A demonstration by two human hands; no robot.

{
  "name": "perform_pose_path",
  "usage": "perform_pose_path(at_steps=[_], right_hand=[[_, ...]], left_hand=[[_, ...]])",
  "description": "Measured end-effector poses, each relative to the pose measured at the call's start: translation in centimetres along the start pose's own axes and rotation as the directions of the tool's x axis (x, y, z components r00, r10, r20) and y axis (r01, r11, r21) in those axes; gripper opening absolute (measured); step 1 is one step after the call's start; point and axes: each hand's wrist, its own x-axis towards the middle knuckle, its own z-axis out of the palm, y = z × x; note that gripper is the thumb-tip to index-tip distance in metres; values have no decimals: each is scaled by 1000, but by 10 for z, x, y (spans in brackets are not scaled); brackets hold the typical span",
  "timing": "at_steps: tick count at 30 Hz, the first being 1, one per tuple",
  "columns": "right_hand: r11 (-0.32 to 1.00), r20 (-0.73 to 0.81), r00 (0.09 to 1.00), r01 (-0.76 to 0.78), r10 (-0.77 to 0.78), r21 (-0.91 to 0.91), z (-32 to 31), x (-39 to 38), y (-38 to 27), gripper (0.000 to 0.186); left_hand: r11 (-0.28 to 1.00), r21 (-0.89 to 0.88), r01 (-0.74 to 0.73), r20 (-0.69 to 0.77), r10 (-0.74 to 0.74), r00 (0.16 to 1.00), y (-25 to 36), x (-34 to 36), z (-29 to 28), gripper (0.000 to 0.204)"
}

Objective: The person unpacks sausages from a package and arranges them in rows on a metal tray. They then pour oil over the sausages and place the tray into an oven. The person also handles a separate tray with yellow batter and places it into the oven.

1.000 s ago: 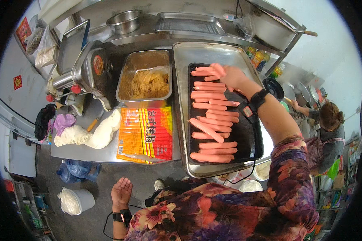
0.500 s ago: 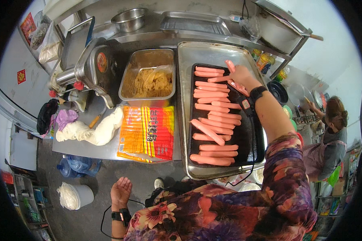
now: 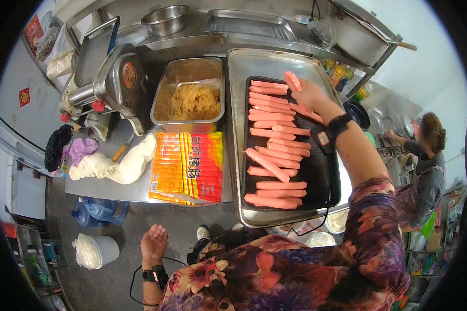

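My right hand (image 3: 315, 98) is closed around pink sausages over the far part of a black baking tray (image 3: 319, 186). One end, a sausage (image 3: 292, 81), sticks up past the fingers; another sausage (image 3: 306, 112) shows below the palm, and whether it is gripped or lying there I cannot tell. Several more sausages (image 3: 274, 132) lie roughly crosswise in a column on the black tray, with one slanting over others. That tray rests inside a larger metal tray (image 3: 244, 66). Low on the left, away from the table, my left hand (image 3: 154, 242) is open, palm up, with nothing in it.
Left of the trays sit a metal pan (image 3: 158, 115) of brown paste and a red-orange sausage packet (image 3: 186, 168). Farther left are white dough (image 3: 132, 161) and a rolling machine (image 3: 114, 85). A co-worker (image 3: 425, 166) stands at the right. A white bucket (image 3: 108, 250) stands on the floor.
A sausage that jutted out under my right hand now lies in the column at the tray's far end, clear of the fingers. My left hand has barely moved.
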Motion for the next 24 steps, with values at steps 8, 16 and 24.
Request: perform_pose_path(at_steps=[8,16,24], right_hand=[[996,154,988,42,-29,-76,14,-43,-8,33],[934,42,957,288,-285,-210,28,-57,-28,35],[849,336,874,449,-351,-279,31,-52,-34,46]], left_hand=[[1000,14,-4,-15,4,1000,0,6,-4,37],[997,77,16,16,-18,1000,-3,14,15,42],[995,101,9,49,-14,999,-8,14,14,38]])
